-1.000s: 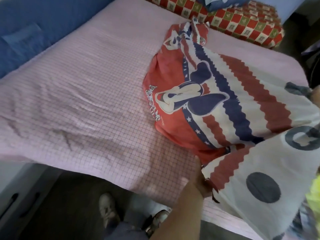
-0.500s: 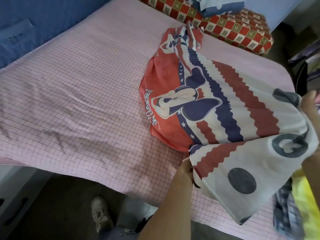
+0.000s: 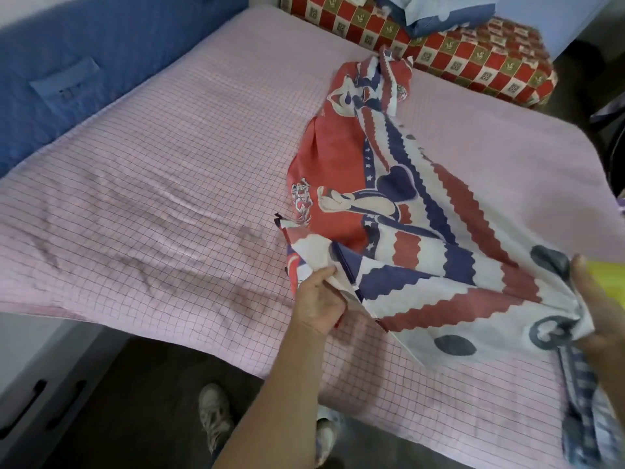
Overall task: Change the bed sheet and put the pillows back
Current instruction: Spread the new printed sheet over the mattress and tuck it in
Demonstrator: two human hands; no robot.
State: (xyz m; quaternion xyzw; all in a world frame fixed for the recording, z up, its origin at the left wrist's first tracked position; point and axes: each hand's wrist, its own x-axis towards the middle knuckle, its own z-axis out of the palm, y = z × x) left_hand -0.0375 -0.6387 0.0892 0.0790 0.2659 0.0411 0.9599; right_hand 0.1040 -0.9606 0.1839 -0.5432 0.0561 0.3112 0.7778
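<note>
A pink checked sheet (image 3: 169, 198) covers the mattress, wrinkled near the front edge. On it lies a red, white and blue cartoon-print sheet (image 3: 422, 214), bunched toward the far end and stretched toward me. My left hand (image 3: 319, 299) grips its near left corner just above the bed. My right hand (image 3: 598, 299) holds the sheet's right edge at the frame's right side. A red and gold checked pillow (image 3: 473, 59) lies across the far end of the bed, with a blue and white pillow (image 3: 436, 11) on top of it.
A blue padded wall panel (image 3: 101, 62) runs along the bed's left side. White drawers (image 3: 40, 394) stand at the lower left by the dark floor, where my shoes (image 3: 213, 414) show. Yellow and plaid cloth (image 3: 588, 401) hangs at the right edge.
Both hands have drawn the printed sheet out flatter and wider across the bed. My left hand has lifted its corner up and to the left.
</note>
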